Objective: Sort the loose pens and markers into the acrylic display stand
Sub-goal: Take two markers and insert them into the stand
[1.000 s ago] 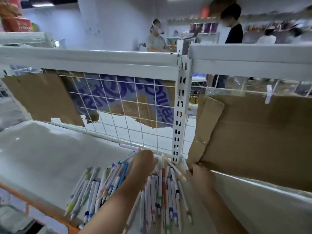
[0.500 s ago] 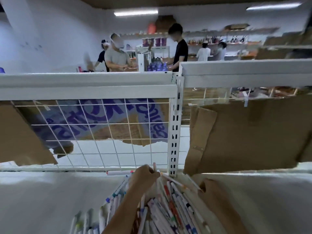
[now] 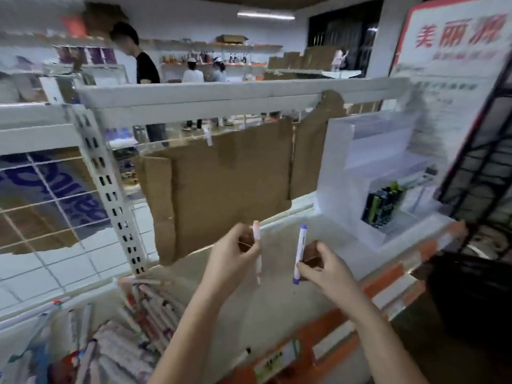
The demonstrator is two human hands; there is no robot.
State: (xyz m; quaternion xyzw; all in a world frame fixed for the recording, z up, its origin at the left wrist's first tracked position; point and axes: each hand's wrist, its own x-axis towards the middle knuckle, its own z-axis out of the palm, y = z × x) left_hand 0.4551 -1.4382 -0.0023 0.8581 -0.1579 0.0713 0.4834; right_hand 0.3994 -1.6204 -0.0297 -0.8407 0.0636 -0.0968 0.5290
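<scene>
Your left hand (image 3: 235, 253) is raised over the shelf with its fingers and thumb curled around a pink-capped pen (image 3: 257, 250), which stands nearly upright, cap end up, its lower tip showing below the hand. Your right hand (image 3: 321, 264) pinches a blue-capped marker (image 3: 299, 252), also nearly upright, with a blue cap at the top and another blue end at the bottom. Both pens are held in the air side by side, apart from each other, above the grey shelf surface (image 3: 277, 300).

You have the acrylic display stand (image 3: 368, 173) well off to the right of your hands, at the back of the same shelf; it is clear and stepped in tiers, and a bunch of dark pens with green marks (image 3: 383, 203) sits in one of its lower compartments. At your lower left lies the loose pile of pens and markers (image 3: 133, 328), blurred, spread across the shelf beside the white slotted upright (image 3: 108, 187). Brown cardboard (image 3: 221, 184) hangs on the shelf back behind your hands. An orange front rail (image 3: 388, 278) with label holders runs along the shelf edge. Beyond the top beam, several people stand among other shelves.
</scene>
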